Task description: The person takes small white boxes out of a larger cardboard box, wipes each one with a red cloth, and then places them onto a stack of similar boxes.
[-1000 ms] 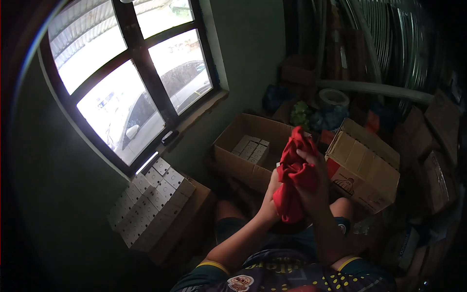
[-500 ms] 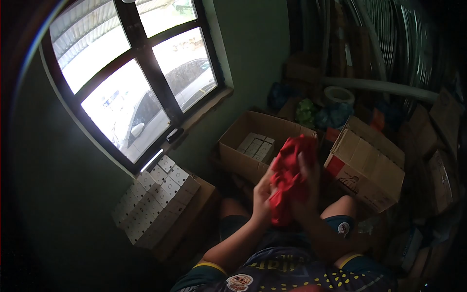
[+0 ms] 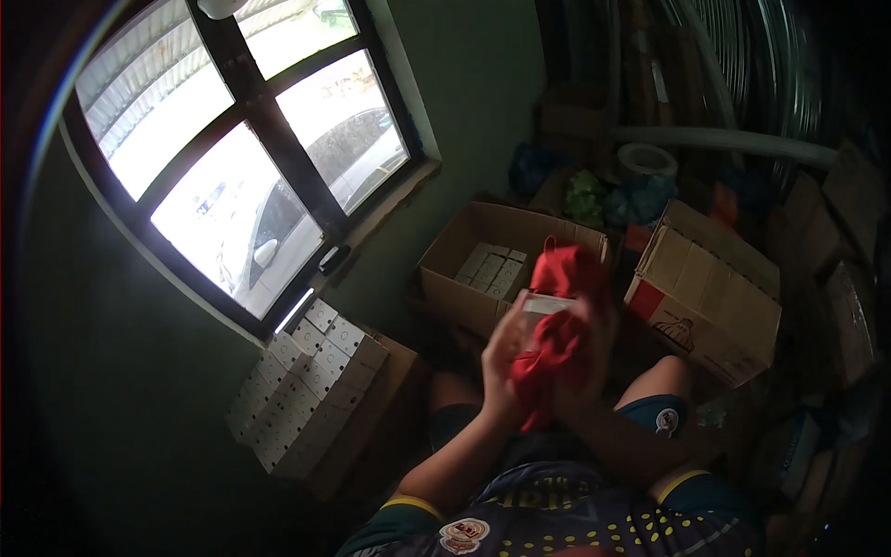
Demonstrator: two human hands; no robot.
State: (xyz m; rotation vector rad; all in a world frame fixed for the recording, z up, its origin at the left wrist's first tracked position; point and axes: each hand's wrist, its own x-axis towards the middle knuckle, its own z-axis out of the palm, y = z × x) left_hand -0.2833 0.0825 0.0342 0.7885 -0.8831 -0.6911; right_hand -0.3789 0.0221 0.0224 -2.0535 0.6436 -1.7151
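Note:
A bunched red cloth (image 3: 568, 269) is held up in front of my lap, between both hands. My left hand (image 3: 504, 357) is closed around its left side. A pale, flat-topped object (image 3: 548, 304), perhaps a small box, shows between folds of the cloth near my left fingers. My right hand (image 3: 589, 357) is on the cloth's right side, dark and blurred, with its fingers partly hidden by the cloth.
An open cardboard box (image 3: 455, 294) holding small white boxes stands ahead. Another carton (image 3: 710, 292) tilts at the right. Stacked white boxes (image 3: 311, 371) rest on a carton under the window (image 3: 255, 93). Bags and a tape roll (image 3: 647, 160) lie behind.
The cloth has shifted in my hands and its folds have parted, so the pale object now shows. The camera view has tilted slightly.

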